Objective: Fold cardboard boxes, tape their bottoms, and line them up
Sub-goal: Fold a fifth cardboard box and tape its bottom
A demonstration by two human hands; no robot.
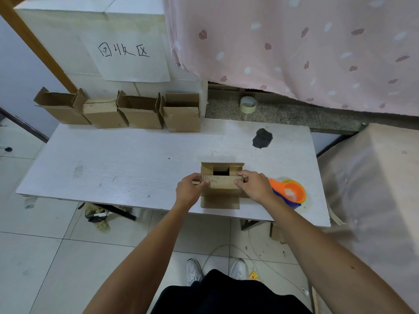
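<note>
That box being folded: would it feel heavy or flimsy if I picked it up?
Probably light: the box is small, thin corrugated card, hollow inside. Likely flimsy, since its flaps look untaped and the left hand and right hand hold one down. A push would probably slide it across the smooth table.

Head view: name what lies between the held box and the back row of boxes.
Head view shows only bare tabletop between the held box and the row of boxes.
</note>
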